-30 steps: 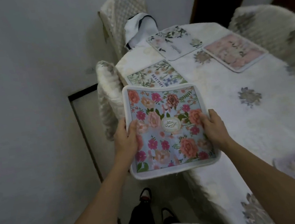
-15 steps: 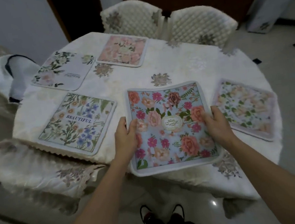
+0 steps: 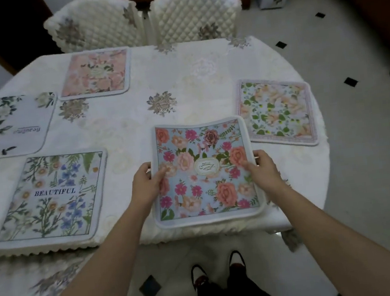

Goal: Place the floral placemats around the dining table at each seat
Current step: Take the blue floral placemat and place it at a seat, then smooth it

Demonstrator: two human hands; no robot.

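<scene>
Bench [image 3: 180, 80], oval and covered with a cream embroidered cloth, takes most of the view. Around it is the pale tiled floor [image 3: 363, 164] with small black diamonds. At the far side the left quilted chair [image 3: 95, 24] and the right quilted chair [image 3: 194, 10] stand side by side, close against the bench. At the near left a third chair [image 3: 34, 285] with a similar cover sits just beside the edge.

Four placemats lie flat on the cloth, and none touches another. The BEAUTIFUL mat [image 3: 50, 197] is at the near left, reaching almost to the edge of the bench. The white mat with dark leaves [image 3: 7, 126] is behind it at the far left, partly cut by the picture. The pink mat [image 3: 95, 72] lies in front of the left quilted chair. The green-and-peach mat [image 3: 275, 111] is at the right side, slightly turned.

The blue rose placemat [image 3: 206, 190] is at the near edge of the bench, between the BEAUTIFUL mat and the green-and-peach mat, directly before the person. Its far edge is bowed, and I cannot tell if it already rests on the cloth or hangs just above it.

Both hands grip this placemat. The left hand [image 3: 144, 183] holds the left edge and the right hand [image 3: 262, 167] holds the right edge. Each has the thumb on the printed face and the other fingers curled around the border.
</scene>
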